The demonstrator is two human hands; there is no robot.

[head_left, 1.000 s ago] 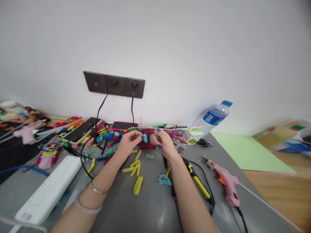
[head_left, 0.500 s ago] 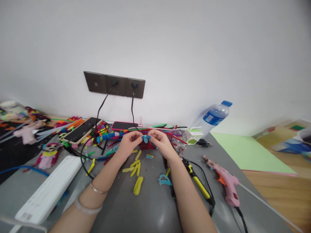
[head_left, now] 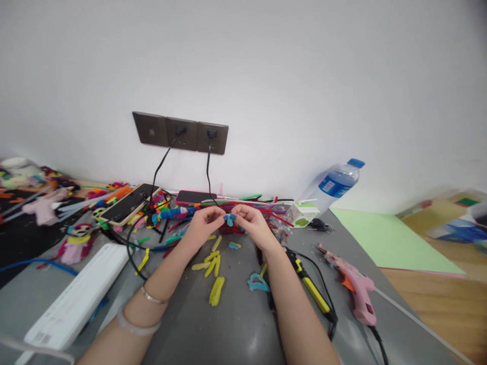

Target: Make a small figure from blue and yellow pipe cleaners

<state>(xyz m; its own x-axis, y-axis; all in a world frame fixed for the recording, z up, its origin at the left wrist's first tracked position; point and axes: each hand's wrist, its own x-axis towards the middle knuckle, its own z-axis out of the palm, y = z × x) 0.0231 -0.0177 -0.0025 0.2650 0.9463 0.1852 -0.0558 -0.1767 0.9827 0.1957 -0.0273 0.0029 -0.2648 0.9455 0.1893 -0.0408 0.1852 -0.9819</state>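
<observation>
Between the fingertips of both hands is a small blue fuzzy piece (head_left: 230,219), which looks like bent pipe cleaner. My left hand (head_left: 204,223) pinches it from the left, and my right hand (head_left: 251,223) pinches its right side. The fingers partly cover the piece, so its full shape is hidden. On the grey table below lie several short yellow pipe cleaner pieces (head_left: 216,291). A light blue looped piece (head_left: 257,282) rests beside my right forearm, and a small blue-and-yellow piece (head_left: 235,245) sits just under the hands.
A pink glue gun (head_left: 353,284) and a yellow-black tool (head_left: 312,291) lie to the right. Behind stand a tilted water bottle (head_left: 340,183) and a small box (head_left: 303,213). On the left are a white power strip (head_left: 78,296), a phone (head_left: 130,204), cables and fuzzy dolls (head_left: 78,244).
Both hands stay nearly in place, still pinching the blue piece. The piece has turned slightly between the fingertips and now looks wider.
</observation>
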